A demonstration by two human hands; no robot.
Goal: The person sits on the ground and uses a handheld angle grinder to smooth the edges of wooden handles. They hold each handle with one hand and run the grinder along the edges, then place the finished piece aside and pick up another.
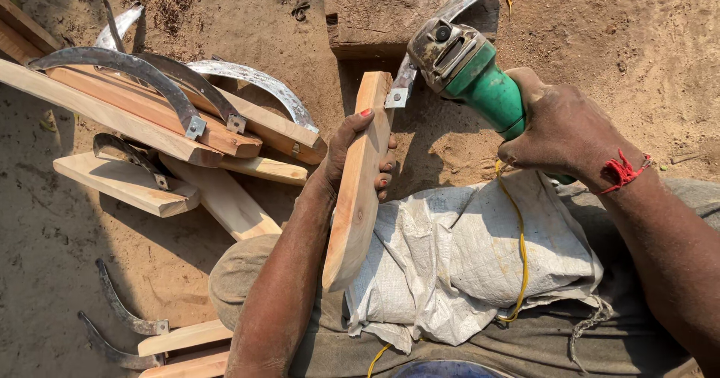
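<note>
My left hand [352,153] grips the wooden handle [358,183] steady; right hand [559,127] clamps the green grinder [480,78] against its sickle blade [457,7]

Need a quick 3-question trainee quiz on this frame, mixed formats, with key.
1. True or false: the left hand grips a wooden handle with a curved blade at its top end.
2. Which tool does the right hand hold? A) hammer B) green angle grinder C) saw
3. Fill in: the handle's lower end rests on a white woven ____ over the lap.

Key: 1 true; 2 B; 3 sack.
</note>
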